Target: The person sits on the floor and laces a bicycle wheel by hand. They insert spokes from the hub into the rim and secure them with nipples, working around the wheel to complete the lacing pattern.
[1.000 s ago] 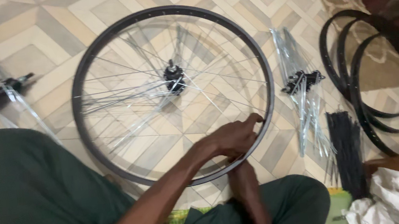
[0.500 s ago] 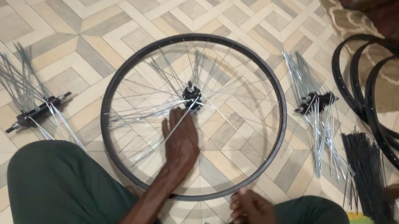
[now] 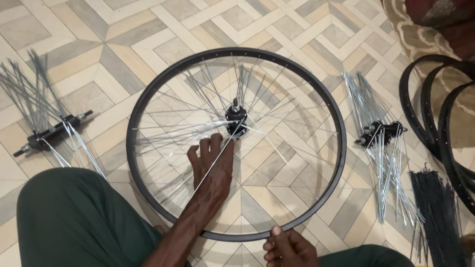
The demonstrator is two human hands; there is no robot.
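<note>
One bicycle wheel (image 3: 293,204) on tiled floor (image 3: 136,31): left hand (image 3: 213,167), moved in from rim, lies open-fingered on spokes (image 3: 172,132) beside hub (image 3: 236,119); right hand (image 3: 290,256) pinches near rim edge.

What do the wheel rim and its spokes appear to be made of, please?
The rim looks like metal with a matte black painted or anodised finish: thin, rigid, evenly dark, though the look leaves this open. The spokes look like bare steel wire, thin and silvery, glinting in the light.
</note>
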